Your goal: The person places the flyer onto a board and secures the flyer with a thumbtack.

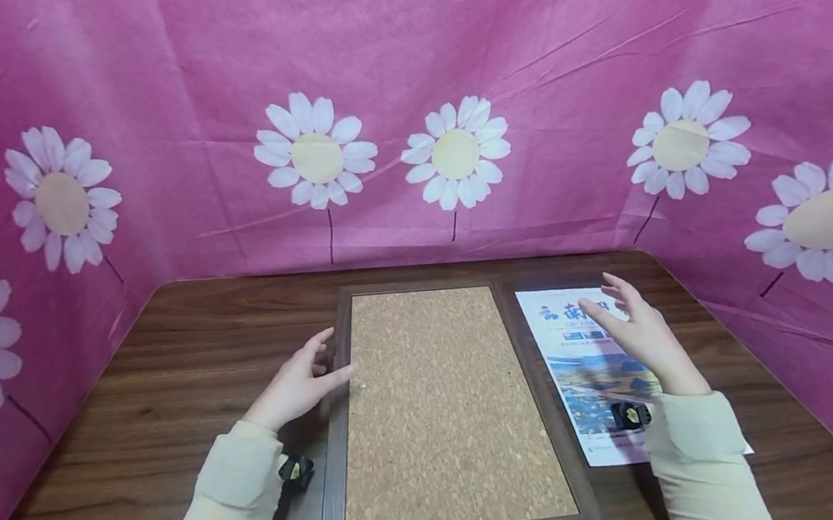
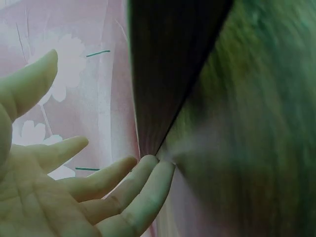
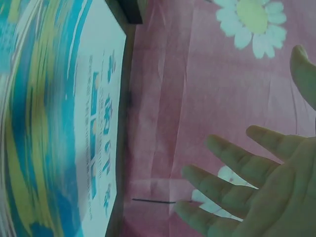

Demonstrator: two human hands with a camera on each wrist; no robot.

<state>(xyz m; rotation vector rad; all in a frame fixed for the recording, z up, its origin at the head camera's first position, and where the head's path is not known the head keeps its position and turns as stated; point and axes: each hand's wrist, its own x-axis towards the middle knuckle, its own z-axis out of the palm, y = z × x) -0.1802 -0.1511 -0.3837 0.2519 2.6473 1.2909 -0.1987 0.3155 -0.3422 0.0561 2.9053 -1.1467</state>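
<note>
A framed cork board (image 1: 446, 408) lies face up on the wooden table, its long sides running away from me. My left hand (image 1: 301, 387) is at the left side of its dark frame, fingers loosely spread, the thumb reaching over the frame's edge in the head view. From the left wrist, the frame's dark side (image 2: 170, 59) rises beside the fingertips. To the right of the board lies a printed poster (image 1: 573, 396) with blue lettering and a landscape picture. My right hand (image 1: 646, 338) hovers over it, holding nothing; its fingers (image 3: 227, 192) are spread in the right wrist view.
The brown wooden table (image 1: 192, 357) extends on both sides of the board. A pink cloth (image 1: 381, 46) with white daisies hangs around the back and sides. Small black wrist devices (image 1: 297, 471) sit at both cream sleeves (image 1: 234, 478).
</note>
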